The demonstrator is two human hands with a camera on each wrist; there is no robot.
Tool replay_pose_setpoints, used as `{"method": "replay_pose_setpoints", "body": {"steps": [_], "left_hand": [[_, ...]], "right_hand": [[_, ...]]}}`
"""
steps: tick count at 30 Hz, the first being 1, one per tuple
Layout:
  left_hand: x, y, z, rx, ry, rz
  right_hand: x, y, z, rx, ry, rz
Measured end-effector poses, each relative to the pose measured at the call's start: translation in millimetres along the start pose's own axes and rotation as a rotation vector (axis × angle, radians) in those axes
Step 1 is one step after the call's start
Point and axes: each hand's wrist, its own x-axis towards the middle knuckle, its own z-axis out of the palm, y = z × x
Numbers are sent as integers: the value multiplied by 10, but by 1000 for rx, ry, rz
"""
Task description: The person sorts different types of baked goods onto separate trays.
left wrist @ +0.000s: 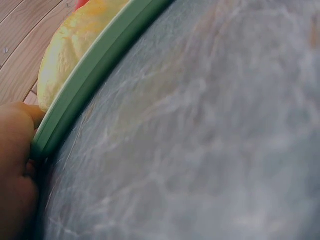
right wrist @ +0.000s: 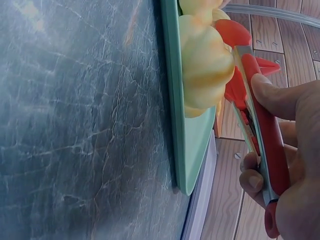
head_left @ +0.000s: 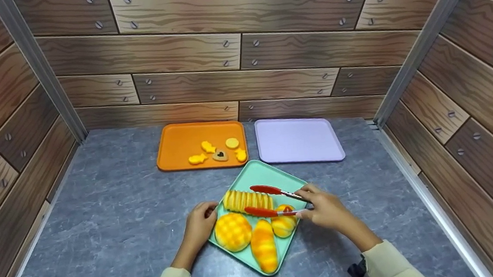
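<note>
My right hand point(head_left: 325, 208) grips a pair of red-tipped tongs point(right wrist: 267, 145), whose two arms are spread apart. In the head view the tongs' red tips hang over the ridged long bread point(head_left: 247, 200) and beside the small round bun point(head_left: 284, 225). With thumb and fingers my left hand point(head_left: 200, 224) pinches the left rim of the green tray point(head_left: 251, 167); the left wrist view shows the thumb above the rim. On that tray also lie a round checkered bun point(head_left: 233, 232) and a long striped bread point(head_left: 264, 247).
Behind the green tray, an orange tray point(head_left: 175, 145) bears several small yellow pieces and a heart-shaped cookie point(head_left: 220, 155). To its right lies a lilac tray point(head_left: 299, 140). Wood-patterned walls point(head_left: 238, 53) enclose the grey marbled table point(head_left: 112, 205) at the back and sides.
</note>
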Motion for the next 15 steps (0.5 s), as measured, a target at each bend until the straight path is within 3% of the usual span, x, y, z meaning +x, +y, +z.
{"method": "replay_pose_setpoints", "body": {"steps": [6, 15], "left_hand": [[4, 0, -2, -6, -1, -2], [-6, -3, 3, -4, 7, -11]], "right_hand": [[9, -29, -16, -35, -8, -16], [-20, 20, 37, -136, 71, -167]]}}
